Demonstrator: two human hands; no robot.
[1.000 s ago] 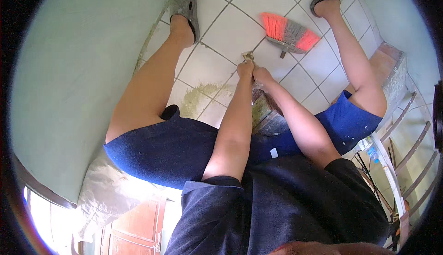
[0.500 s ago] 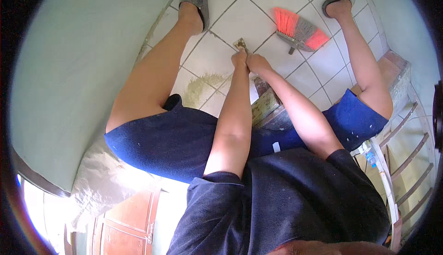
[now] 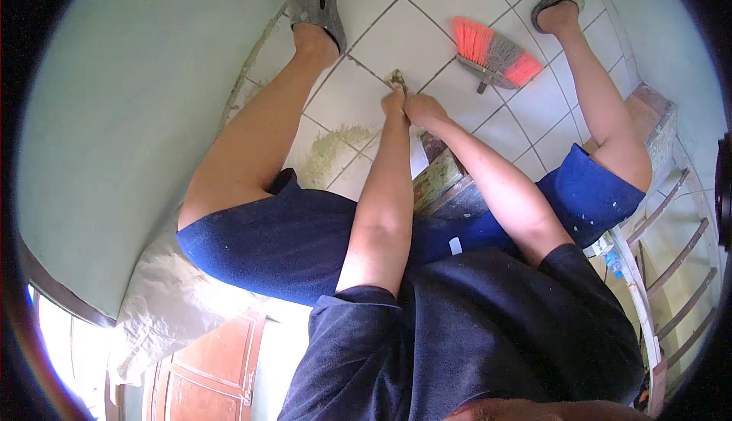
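Between my spread legs, a small dirty scraper-like tool (image 3: 397, 78) points away from me just above the white tiled floor (image 3: 370, 28). My left hand (image 3: 393, 101) is closed on it. My right hand (image 3: 424, 108) is closed just behind and right of the left one; what its fingers hold is hidden. Beneath my right forearm and thigh lies a worn, paint-stained board or block (image 3: 436, 178). A pale greenish stain (image 3: 328, 154) marks the tiles left of my hands. An orange-and-grey broom head (image 3: 496, 53) lies on the floor to their right.
Pale green walls (image 3: 99, 131) rise on both sides. A wooden step or plank (image 3: 656, 101) is by my right leg, with a slatted railing (image 3: 679, 261) beside me. A crinkled pale sack (image 3: 168, 306), a brown door (image 3: 206, 352) and a small bottle (image 3: 612, 262) are behind me.
Both hands and the tool have shifted left and slightly forward relative to the broom head, then barely moved in the last half second. The whole view has shifted a little.
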